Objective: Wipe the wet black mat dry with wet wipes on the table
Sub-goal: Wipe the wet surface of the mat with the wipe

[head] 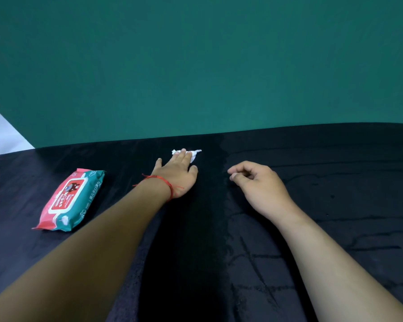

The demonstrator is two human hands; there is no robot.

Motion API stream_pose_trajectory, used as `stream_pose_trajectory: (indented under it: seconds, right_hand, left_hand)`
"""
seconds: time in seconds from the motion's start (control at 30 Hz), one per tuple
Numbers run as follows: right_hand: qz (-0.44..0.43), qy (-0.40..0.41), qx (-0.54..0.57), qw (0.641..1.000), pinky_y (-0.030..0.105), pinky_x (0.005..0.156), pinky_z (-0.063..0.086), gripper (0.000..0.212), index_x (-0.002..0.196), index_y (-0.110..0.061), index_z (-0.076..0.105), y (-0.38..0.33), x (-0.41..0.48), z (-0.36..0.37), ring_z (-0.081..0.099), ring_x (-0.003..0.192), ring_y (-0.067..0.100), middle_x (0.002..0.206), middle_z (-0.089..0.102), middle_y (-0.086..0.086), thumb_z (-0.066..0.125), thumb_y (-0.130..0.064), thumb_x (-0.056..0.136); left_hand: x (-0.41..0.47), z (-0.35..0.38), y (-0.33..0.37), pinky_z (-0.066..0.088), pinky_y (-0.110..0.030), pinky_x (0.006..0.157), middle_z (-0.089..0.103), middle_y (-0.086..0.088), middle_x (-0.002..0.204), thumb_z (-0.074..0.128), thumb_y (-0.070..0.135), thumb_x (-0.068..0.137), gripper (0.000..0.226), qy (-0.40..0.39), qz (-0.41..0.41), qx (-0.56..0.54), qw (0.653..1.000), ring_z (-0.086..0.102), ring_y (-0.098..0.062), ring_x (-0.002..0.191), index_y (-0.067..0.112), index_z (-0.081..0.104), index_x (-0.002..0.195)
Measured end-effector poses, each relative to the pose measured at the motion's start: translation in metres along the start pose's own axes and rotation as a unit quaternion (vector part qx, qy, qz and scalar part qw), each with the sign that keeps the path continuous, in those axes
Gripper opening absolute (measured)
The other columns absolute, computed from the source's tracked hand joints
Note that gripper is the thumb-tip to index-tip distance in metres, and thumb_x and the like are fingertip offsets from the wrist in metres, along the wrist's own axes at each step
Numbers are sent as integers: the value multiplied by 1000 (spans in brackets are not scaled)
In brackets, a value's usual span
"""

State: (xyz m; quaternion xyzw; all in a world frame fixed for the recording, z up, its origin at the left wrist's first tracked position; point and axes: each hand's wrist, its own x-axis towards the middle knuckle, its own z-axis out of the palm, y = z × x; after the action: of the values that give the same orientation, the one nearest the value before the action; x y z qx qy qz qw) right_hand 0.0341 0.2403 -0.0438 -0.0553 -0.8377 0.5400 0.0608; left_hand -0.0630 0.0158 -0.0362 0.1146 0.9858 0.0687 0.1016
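The black mat covers the table and shows wet streaks on its right half. A small crumpled white wipe lies near the mat's far edge. My left hand, with a red string on the wrist, presses flat on the mat with straight fingers on the wipe. Right of it, my right hand rests on the mat with fingers loosely curled, holding nothing.
A red and teal pack of wet wipes lies on the mat at the left. A green wall rises behind the table's far edge. A pale floor patch shows at the far left.
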Motion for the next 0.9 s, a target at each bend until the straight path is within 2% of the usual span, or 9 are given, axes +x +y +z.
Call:
stream_pose_trajectory:
  seconds: [0.3,0.5,0.73,0.9]
  right_hand:
    - [5,9,-11,1000,30,76,56,18,93,-43,76,-2,1,1,67,80,6,88,74,-20,64,-30,98]
    - [34,26,31,999,34,88,60,39,94,-34,78,1,3,-2,72,85,3,93,77,-17,50,-8,99]
    - [48,50,67,995,36,90,61,44,95,-33,79,2,8,-1,73,82,5,93,78,-16,46,-5,98]
    - [49,47,80,995,33,86,59,43,94,-32,80,1,7,-1,73,81,5,92,78,-15,47,-3,94]
  left_hand:
    - [53,-11,29,-7,-54,129,-6,5,176,18,46,106,67,-16,-3,9,1000,-5,-11,161,24,7,168]
    - [77,-15,58,-5,-55,129,-3,3,177,20,39,106,65,-26,11,8,1000,-3,-13,162,22,9,168]
    - [99,-10,78,-1,-58,128,0,4,176,20,41,105,67,-13,30,19,999,-1,-14,162,21,11,168]
    - [102,-7,101,-1,-61,127,1,5,176,19,42,104,66,-14,61,20,998,-1,-15,162,25,12,168]
